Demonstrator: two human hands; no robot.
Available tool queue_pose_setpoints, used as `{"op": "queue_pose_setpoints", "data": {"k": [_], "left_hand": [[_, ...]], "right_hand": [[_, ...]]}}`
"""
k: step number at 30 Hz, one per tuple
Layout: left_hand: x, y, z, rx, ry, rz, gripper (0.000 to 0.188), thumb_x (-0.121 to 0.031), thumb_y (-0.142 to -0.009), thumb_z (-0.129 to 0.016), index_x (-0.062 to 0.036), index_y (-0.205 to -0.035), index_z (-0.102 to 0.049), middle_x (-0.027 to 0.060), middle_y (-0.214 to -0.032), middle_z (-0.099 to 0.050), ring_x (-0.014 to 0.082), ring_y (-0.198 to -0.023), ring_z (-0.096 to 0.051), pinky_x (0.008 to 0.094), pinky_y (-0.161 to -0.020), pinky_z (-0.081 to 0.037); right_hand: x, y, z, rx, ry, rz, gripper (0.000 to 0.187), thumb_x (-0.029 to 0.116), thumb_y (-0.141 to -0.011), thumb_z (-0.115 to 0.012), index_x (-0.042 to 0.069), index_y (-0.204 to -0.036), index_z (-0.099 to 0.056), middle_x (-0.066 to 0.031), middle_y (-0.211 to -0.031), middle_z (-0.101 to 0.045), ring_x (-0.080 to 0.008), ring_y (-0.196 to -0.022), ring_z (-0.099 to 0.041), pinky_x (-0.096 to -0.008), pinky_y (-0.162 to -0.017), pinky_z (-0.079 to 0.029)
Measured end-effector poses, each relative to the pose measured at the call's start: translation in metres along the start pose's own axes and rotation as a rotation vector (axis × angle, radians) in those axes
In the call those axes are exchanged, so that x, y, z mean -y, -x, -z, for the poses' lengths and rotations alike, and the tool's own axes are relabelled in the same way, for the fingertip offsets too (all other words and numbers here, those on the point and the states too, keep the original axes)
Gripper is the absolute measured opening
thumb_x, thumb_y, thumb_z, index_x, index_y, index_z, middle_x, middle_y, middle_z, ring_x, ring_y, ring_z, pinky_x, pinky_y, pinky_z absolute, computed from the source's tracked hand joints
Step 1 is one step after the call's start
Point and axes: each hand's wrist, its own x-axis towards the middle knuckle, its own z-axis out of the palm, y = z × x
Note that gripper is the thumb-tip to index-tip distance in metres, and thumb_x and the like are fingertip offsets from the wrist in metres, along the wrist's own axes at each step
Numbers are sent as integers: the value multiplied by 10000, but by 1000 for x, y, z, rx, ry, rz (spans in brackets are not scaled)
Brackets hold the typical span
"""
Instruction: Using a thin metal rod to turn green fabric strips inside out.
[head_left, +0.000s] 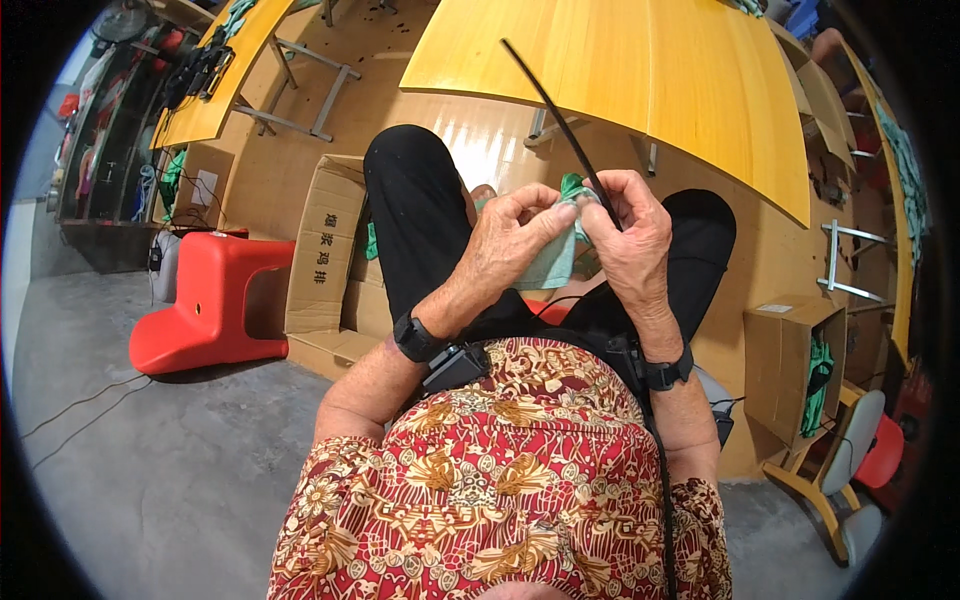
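Observation:
My left hand (510, 240) is closed, its thumb and forefinger pinching the edge of a small pale green cloth piece (553, 266). My right hand (632, 235) is closed against the same cloth from the other side, the fingertips nearly meeting those of the left. A darker green bit (571, 187) pokes up between the fingers. From my right hand a long thin black rod (552, 106) slants up and to the left; how the fingers hold it is partly hidden. The cloth hangs between my knees, its lower part over my lap.
Before me stands a yellow table (600, 60). An open cardboard box (322, 250) with something green inside is by my left knee, beside a red plastic stool (212, 305). Another cardboard box (778, 370) holding green cloth and a wooden-framed chair (850, 450) are at right.

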Motion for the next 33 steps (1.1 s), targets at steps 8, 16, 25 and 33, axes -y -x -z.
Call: {"op": "queue_pose_setpoints", "data": {"k": [8,16,25,33], "left_hand": [[8,-7,8,-88,458,-28,173,-198,-983,-576,-43,-1058,-603,-3,-880,-648,60,-761,-618,213,-690,-515],[-3,-8,5,-162,481,-185,229,-181,-989,-560,-18,-1146,-528,142,-1078,-683,130,-872,-672,253,-755,-555],[-8,-8,1,-268,481,-321,193,-85,-960,-595,-4,-1122,-526,58,-993,-661,68,-877,-616,210,-754,-516],[4,-16,8,-300,135,-392,218,-50,-923,-628,31,-1119,-578,79,-992,-679,96,-913,-629,236,-815,-511]], "right_hand": [[26,20,53,160,-46,-93,299,51,-943,-554,35,-1233,-624,-34,-815,-555,-112,-675,-496,-229,-623,-414],[32,61,64,196,275,134,393,-109,-858,-578,30,-1222,-632,-112,-753,-489,-214,-668,-515,-287,-629,-434],[31,73,68,166,289,84,405,-106,-863,-584,37,-1239,-628,-106,-730,-464,-200,-647,-497,-285,-611,-423],[31,69,64,199,312,40,398,-86,-875,-585,34,-1252,-620,-108,-721,-472,-197,-627,-500,-290,-603,-435]]}}
